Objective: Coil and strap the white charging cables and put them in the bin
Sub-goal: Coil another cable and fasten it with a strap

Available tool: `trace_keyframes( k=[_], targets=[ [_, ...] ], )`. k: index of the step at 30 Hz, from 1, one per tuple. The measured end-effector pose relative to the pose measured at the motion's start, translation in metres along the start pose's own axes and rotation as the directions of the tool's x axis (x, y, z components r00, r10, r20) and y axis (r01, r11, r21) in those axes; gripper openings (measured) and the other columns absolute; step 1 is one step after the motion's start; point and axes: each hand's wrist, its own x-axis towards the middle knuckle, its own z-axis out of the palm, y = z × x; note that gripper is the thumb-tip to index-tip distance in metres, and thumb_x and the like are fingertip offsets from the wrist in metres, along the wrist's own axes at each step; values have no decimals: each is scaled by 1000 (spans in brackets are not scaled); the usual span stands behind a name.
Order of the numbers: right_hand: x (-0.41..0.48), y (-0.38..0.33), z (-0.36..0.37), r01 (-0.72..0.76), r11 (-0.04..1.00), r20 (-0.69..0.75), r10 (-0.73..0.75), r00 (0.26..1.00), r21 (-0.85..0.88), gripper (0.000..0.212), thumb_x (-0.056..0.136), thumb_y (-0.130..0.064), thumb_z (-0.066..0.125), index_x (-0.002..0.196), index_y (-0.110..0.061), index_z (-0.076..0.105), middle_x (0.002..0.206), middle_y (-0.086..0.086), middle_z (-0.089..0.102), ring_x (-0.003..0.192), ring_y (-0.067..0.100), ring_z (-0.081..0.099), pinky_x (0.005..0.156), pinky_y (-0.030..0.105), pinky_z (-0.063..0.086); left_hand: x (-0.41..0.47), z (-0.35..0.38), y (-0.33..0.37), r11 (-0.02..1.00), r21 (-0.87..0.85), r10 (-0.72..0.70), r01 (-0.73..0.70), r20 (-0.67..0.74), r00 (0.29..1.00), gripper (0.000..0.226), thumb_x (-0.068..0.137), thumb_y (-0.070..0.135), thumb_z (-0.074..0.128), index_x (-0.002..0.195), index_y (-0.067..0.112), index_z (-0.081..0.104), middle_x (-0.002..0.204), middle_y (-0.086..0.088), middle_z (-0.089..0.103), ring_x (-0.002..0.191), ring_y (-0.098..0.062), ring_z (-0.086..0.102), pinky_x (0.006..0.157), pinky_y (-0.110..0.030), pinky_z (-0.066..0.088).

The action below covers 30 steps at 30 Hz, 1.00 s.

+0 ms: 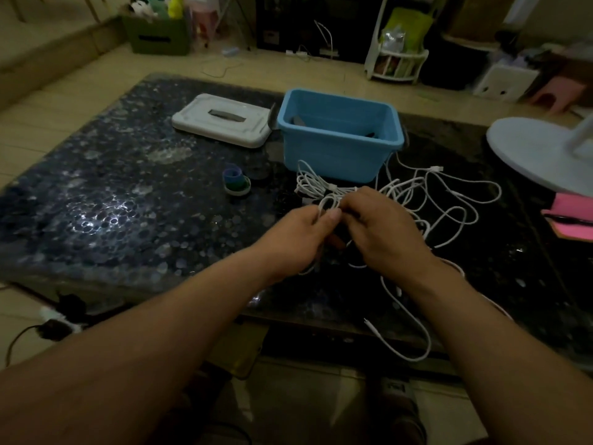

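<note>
- White charging cables sprawl loose on the dark table, to the right of my hands and just in front of the blue bin.
- My left hand pinches a small loop of cable between thumb and curled fingers, so the turns cannot spring apart.
- My right hand curls over the same cable beside it, I judge to feed the next turn; its fingertips are hidden.
- One coiled bundle lies just before the bin, not yet inside.
- Near on my left sit the strap rolls for binding; the white lid lies aside, leaving the bin open.
</note>
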Motion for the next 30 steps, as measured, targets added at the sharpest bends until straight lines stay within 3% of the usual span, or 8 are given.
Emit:
trace_keyframes(
  k=[4,7,11,15,17,19,24,30],
  targets=[
    [-5,5,1,-93,994,3,93,996,63,6,99,-22,62,94,-22,64,89,-8,62,82,12,57,69,33,39,6,6,3,998,44,54,-54,13,998,32,110,36,50,86,15,56,66,9,52,52,0,42,54,-24,36],
    [-9,16,0,-107,993,45,105,993,50,12,101,-38,60,100,-27,65,93,-10,68,85,15,64,76,40,51,11,8,7,998,41,45,-43,-61,997,35,109,35,53,77,19,56,60,16,55,53,4,46,56,-20,39],
    [-11,34,2,-8,971,29,16,999,-241,28,89,-28,74,115,-29,65,108,-8,67,103,20,65,100,42,46,17,18,10,1000,0,14,-14,-178,984,38,106,39,56,84,8,59,72,-2,54,59,-8,47,61,-32,40],
    [-13,82,-15,-211,856,-40,218,975,-473,27,88,-24,70,115,-31,69,113,-2,69,110,28,64,107,52,44,23,10,26,970,-237,-22,-48,-282,959,36,107,38,54,91,6,61,67,-5,55,59,-15,52,68,-44,56],
    [-17,107,-37,-359,827,-137,333,933,-433,15,92,-24,68,105,-27,72,108,3,72,105,33,66,99,50,46,30,-1,30,937,-343,-30,-74,-288,957,27,109,32,52,91,13,58,66,-5,47,58,-16,47,67,-42,60],
    [-19,118,-47,-412,831,-173,373,911,-375,12,93,-22,69,104,-22,73,106,7,72,103,37,67,92,48,48,37,-5,25,964,-263,-37,-42,-290,956,25,109,32,51,89,17,54,65,-2,44,56,-16,43,57,-35,47],
    [-14,108,-33,-294,919,-89,280,956,-261,15,94,-23,70,107,-18,74,104,6,72,100,30,67,90,42,50,56,18,21,961,-277,-40,-19,-207,977,28,110,30,50,85,19,47,58,3,38,51,-13,37,53,-31,35],
    [-8,86,-38,-190,954,-261,126,957,-234,13,93,-26,65,103,-22,72,99,-1,71,99,22,65,98,46,48,68,44,23,963,-269,-4,-34,-138,990,30,110,32,51,83,19,46,55,10,40,53,-11,39,63,-37,44]
  ],
)
